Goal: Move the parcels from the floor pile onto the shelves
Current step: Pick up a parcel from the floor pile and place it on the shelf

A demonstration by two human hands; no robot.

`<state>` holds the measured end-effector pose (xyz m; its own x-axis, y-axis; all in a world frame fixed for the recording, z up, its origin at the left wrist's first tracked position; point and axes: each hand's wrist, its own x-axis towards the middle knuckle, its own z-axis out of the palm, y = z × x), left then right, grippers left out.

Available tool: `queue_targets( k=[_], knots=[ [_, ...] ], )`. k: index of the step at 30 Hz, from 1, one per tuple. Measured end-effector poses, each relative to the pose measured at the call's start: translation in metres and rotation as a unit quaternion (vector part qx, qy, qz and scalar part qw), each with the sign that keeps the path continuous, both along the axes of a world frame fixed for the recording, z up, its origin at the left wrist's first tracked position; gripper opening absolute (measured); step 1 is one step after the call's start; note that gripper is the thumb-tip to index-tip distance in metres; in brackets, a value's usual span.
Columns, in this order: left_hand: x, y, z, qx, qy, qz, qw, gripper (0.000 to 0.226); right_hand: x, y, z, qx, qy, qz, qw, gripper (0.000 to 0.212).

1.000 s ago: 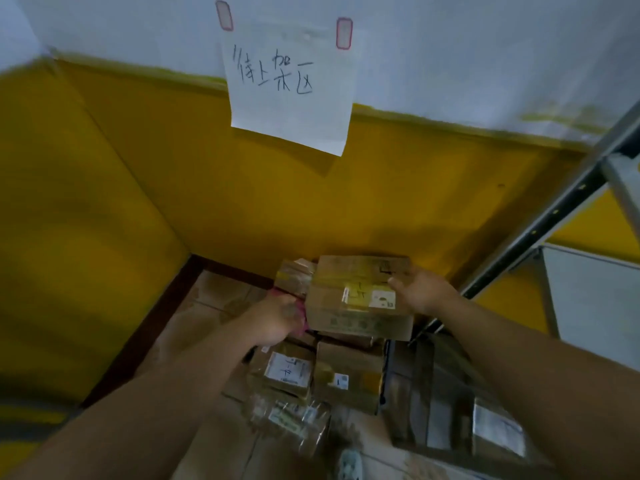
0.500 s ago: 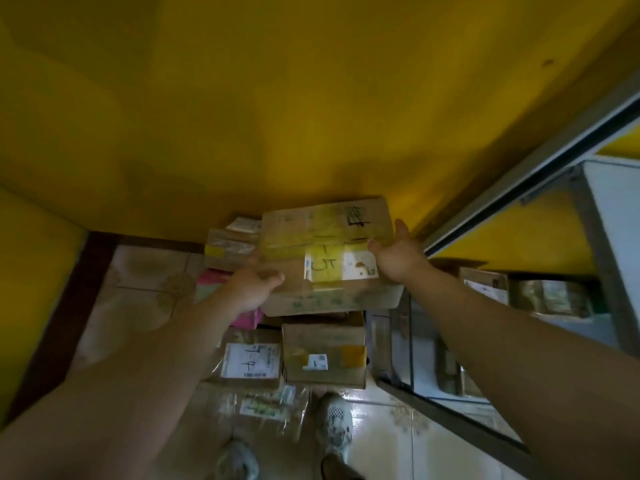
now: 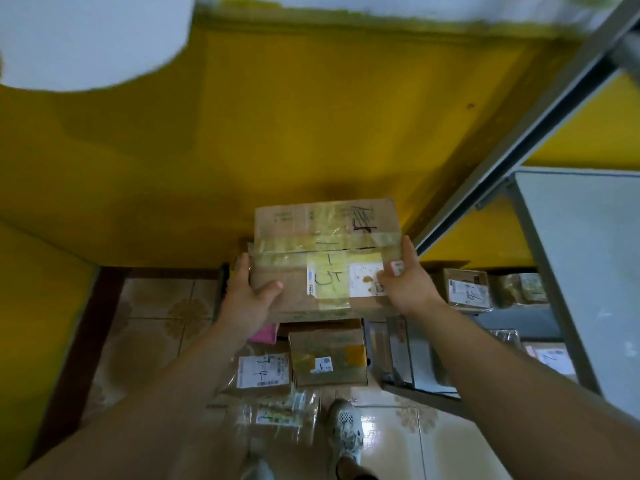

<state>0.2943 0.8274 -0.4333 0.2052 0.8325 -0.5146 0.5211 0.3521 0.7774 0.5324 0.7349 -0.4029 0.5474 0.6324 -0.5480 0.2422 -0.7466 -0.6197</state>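
A taped brown cardboard parcel (image 3: pixel 311 237) marked "1-5" is held up above the floor pile. My left hand (image 3: pixel 247 299) grips its left edge with the thumb on top. My right hand (image 3: pixel 407 285) grips its right edge, thumb over the label. Below it on the tiled floor lie the remaining parcels: a small brown box (image 3: pixel 329 358), a flat packet with a white label (image 3: pixel 263 370), a clear bag (image 3: pixel 277 410) and a pink packet (image 3: pixel 265 332). A grey metal shelf unit (image 3: pixel 581 258) stands to the right.
The lower shelf holds several small boxes (image 3: pixel 467 289). A slanted metal upright (image 3: pixel 512 140) of the shelf rises at right. Yellow walls (image 3: pixel 242 133) close the corner behind and to the left. My shoes (image 3: pixel 346 431) stand on the tiles by the pile.
Both hands have lifted the "1-5" parcel off the pile and brought it higher and closer to me. The view has tilted further down toward the floor.
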Motion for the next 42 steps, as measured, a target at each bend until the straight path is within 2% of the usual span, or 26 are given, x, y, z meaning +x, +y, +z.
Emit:
queue_targets(
  k=[3,7,11,13,17,20,22,25,28,33,36,38,42],
  knots=[
    [-0.014,-0.004,0.04,0.06,0.038,-0.004,0.997,0.076,-0.021,-0.016,0.038,0.017,-0.015,0.012,1.0,0.081],
    [-0.047,-0.017,0.088,0.113,-0.004,-0.008,0.994,0.068,-0.057,-0.043,0.086,0.1,-0.051,-0.043,0.993,0.079],
    [-0.074,-0.034,0.139,0.158,-0.043,-0.013,0.986,0.064,-0.096,-0.071,0.128,0.203,-0.073,-0.11,0.97,0.072],
    [-0.087,-0.038,0.163,0.185,-0.065,-0.006,0.981,0.074,-0.111,-0.083,0.152,0.236,-0.076,-0.116,0.962,0.069],
    [-0.106,-0.056,0.217,0.243,-0.09,-0.039,0.965,0.109,-0.126,-0.109,0.197,0.281,-0.09,-0.111,0.949,0.066],
    [-0.115,-0.071,0.247,0.276,-0.134,-0.037,0.951,0.111,-0.128,-0.126,0.228,0.326,-0.105,-0.119,0.932,0.063],
    [-0.12,-0.085,0.267,0.29,-0.15,0.0,0.945,0.111,-0.128,-0.138,0.245,0.357,-0.108,-0.114,0.921,0.057],
    [-0.125,-0.117,0.299,0.314,-0.132,0.055,0.939,0.103,-0.127,-0.156,0.268,0.406,-0.094,-0.104,0.903,0.051],
    [-0.125,-0.151,0.319,0.35,-0.124,0.085,0.925,0.089,-0.122,-0.175,0.287,0.443,-0.071,-0.092,0.889,0.054],
    [-0.129,-0.203,0.323,0.376,-0.128,0.118,0.91,0.068,-0.12,-0.207,0.312,0.477,-0.022,-0.105,0.872,0.082],
    [-0.135,-0.23,0.325,0.398,-0.115,0.151,0.897,0.059,-0.129,-0.222,0.318,0.505,0.031,-0.131,0.852,0.086],
    [-0.136,-0.246,0.332,0.421,-0.105,0.148,0.889,0.049,-0.136,-0.232,0.32,0.514,0.054,-0.131,0.846,0.092],
    [-0.136,-0.275,0.348,0.449,-0.096,0.109,0.881,0.041,-0.146,-0.255,0.334,0.528,0.04,-0.104,0.842,0.105]
  ],
)
